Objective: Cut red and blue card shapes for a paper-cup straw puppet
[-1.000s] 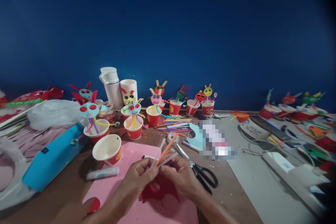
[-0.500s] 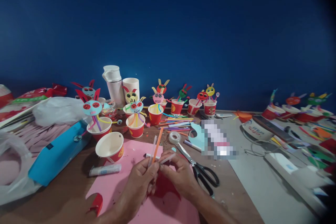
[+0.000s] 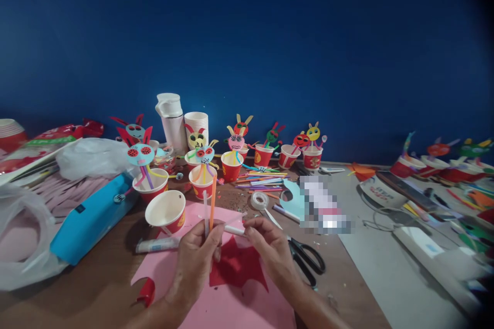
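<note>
My left hand (image 3: 196,252) is closed around an orange straw (image 3: 213,203) and a pale translucent straw (image 3: 206,211), both standing upright. To the right, my right hand (image 3: 268,241) has its thumb and fingertips pinched together; what they hold is hidden. Between the hands, a thin translucent strip (image 3: 238,218) slants up, and below it is a white pen-like stick (image 3: 234,230). I cannot tell which fingers touch these two. Under the hands, a cut red sheet (image 3: 239,267) lies on a pink sheet (image 3: 200,303).
Black-handled scissors (image 3: 306,259) and a tape roll (image 3: 259,200) are at the right. An empty paper cup (image 3: 164,208) and a white tube (image 3: 156,244) sit left. Behind stand several cups with paper-faced figures (image 3: 203,154) and loose straws (image 3: 266,180). A blue folder (image 3: 92,221) leans left.
My hands have moved apart, the left shifting left and the right pulling back slightly. The straws in my left hand stand more upright. More of the red sheet shows.
</note>
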Available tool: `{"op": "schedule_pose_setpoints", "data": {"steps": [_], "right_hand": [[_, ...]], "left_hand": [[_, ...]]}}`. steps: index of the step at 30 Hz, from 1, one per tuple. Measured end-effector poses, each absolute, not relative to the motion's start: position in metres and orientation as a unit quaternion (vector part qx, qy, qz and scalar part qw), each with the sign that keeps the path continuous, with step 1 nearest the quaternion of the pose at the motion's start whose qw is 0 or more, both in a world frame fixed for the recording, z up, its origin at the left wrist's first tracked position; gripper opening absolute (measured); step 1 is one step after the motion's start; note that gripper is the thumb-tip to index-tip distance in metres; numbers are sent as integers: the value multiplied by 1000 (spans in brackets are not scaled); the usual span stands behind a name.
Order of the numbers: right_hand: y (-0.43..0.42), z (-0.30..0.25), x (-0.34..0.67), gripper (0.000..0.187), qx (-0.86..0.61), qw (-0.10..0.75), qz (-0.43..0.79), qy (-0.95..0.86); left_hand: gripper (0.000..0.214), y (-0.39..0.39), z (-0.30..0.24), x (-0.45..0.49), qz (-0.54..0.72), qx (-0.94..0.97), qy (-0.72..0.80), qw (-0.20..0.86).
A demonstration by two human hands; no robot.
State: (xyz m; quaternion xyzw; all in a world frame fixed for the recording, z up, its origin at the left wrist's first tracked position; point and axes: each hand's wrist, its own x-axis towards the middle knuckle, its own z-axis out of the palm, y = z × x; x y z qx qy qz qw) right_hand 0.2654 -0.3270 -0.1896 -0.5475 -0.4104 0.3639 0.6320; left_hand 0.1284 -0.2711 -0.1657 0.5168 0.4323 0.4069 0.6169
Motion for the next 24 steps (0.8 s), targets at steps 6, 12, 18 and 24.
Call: {"op": "schedule_pose_setpoints", "data": {"steps": [6,12,18,24], "right_hand": [[-327,-185,264,15,-548,631,381,-395],[-327,-184,263,13,-590,612,348,-395],[-329,-173,265,13,-654,557,275,-431],[-329,-169,270,12,-667,535,172,-490]], "left_hand": [[23,-273,-166,131,408,563,468,546],[22,-277,-168,132,398,581,462,538],[21,-278,-165,134,376,562,457,577],[25,-281,-160,135,370,521,455,620]]}}
